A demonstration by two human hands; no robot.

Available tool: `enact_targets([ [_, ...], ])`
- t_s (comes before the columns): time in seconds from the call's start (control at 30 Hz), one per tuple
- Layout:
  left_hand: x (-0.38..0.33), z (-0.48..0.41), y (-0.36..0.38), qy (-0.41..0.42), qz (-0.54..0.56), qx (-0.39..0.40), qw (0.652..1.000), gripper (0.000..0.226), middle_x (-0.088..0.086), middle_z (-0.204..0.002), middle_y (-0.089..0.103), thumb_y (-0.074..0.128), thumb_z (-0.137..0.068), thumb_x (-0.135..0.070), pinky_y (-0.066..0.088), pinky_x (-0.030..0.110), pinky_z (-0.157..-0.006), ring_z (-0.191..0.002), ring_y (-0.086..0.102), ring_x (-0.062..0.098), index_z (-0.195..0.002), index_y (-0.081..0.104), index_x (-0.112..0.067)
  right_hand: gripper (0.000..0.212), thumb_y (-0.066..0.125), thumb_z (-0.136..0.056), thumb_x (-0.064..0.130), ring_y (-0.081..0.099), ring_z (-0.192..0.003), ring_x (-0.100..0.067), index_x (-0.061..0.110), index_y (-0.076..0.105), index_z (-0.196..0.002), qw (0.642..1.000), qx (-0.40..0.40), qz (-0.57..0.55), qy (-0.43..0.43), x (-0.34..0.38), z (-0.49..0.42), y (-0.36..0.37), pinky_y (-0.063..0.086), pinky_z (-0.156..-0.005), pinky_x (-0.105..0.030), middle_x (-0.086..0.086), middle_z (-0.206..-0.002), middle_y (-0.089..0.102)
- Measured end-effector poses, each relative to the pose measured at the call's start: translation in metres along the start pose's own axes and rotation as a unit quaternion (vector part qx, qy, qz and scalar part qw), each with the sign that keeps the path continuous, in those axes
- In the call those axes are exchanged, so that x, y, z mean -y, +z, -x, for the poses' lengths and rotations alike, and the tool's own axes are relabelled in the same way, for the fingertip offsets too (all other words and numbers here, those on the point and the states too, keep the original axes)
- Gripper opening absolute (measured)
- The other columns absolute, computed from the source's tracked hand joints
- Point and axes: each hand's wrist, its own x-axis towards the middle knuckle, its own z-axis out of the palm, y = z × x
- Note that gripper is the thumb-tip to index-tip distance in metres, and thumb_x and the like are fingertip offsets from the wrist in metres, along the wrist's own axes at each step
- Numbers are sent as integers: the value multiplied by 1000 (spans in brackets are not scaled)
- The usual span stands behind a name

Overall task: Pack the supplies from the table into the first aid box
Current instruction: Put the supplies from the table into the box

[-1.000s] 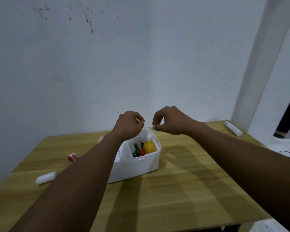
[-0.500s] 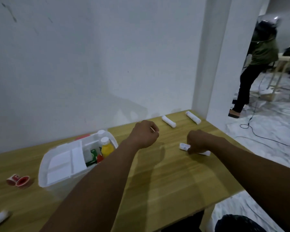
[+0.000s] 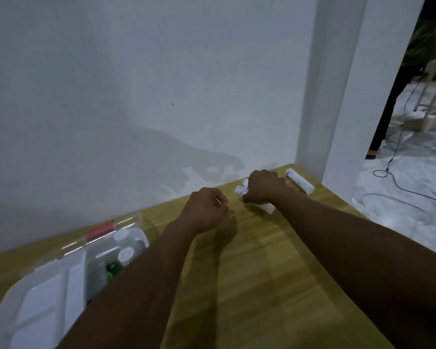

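Right hand (image 3: 264, 189) closed over white bandage rolls (image 3: 242, 189) at right of centre, near the far table edge; two roll ends poking out past the knuckles toward upper left, another end showing below the wrist, so long axes run from upper left to lower right. Exact number of rolls under the fingers hard to tell. Left hand (image 3: 207, 212) just left of it, curled into a loose fist above the wooden table (image 3: 262, 285), a thin pale sliver at the fingertips too small to identify; hands close but not touching. Third roll (image 3: 300, 181) lying free to the upper right, same diagonal, just beside the right hand near the white pillar (image 3: 337, 84).

First aid box (image 3: 48, 293) at lower left, lid open, cut off by the frame edge and partly hidden behind the left forearm; white caps and something green blurred inside, red clasp at its back.

Compared with half a second earlier: right hand reached farther toward the wall, now gathering a second roll alongside the one already gripped; camera closer and lower; red cups left of the box out of frame.

At far right, a person's dark leg (image 3: 388, 109) and cables (image 3: 400, 187) on the floor.
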Motion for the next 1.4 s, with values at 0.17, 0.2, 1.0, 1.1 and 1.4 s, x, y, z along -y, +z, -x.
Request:
enact_targets([
  [0.17,7,-23,-4,-10,-6,-8,1000,13,-5,-86,71,61,-89,-24,46,21,-65,-80,64,8,-91,74,-22,28,43,-89,49,60,-98,-30,24,53,-83,1000,-25,9,-8,-10,-14,22,36,-92,-49,0,-89,59],
  [0.2,7,-26,-3,-8,-7,-8,1000,13,-5,-86,71,61,-89,-23,46,20,-65,-80,64,8,-91,74,-22,25,45,-88,47,62,-93,-29,24,51,-79,999,-32,-18,-9,-15,-14,19,39,-89,-46,1,-84,58],
  [1.0,-7,-21,23,16,-47,18,999,10,-5,-85,68,64,-86,-27,49,27,-71,-81,64,15,-88,73,-25,30,64,-86,32,57,-94,-32,20,60,-113,976,-181,-85,-92,-67,19,56,49,-77,-39,-9,-114,56],
  [1.1,-3,-8,23,6,-47,8,999,6,-6,-83,69,65,-84,-27,50,27,-74,-82,64,15,-82,71,-29,27,61,-90,35,58,-97,-33,33,63,-117,967,-183,-103,-145,-44,44,65,50,-82,-40,-6,-123,58],
  [1.4,-3,34,-9,6,-47,-24,999,10,-6,-85,67,64,-85,-24,49,26,-74,-79,63,11,-91,73,-23,56,49,-96,25,57,-98,-33,30,35,-151,964,-196,7,-180,-24,84,98,48,-82,-43,-4,-144,47],
])
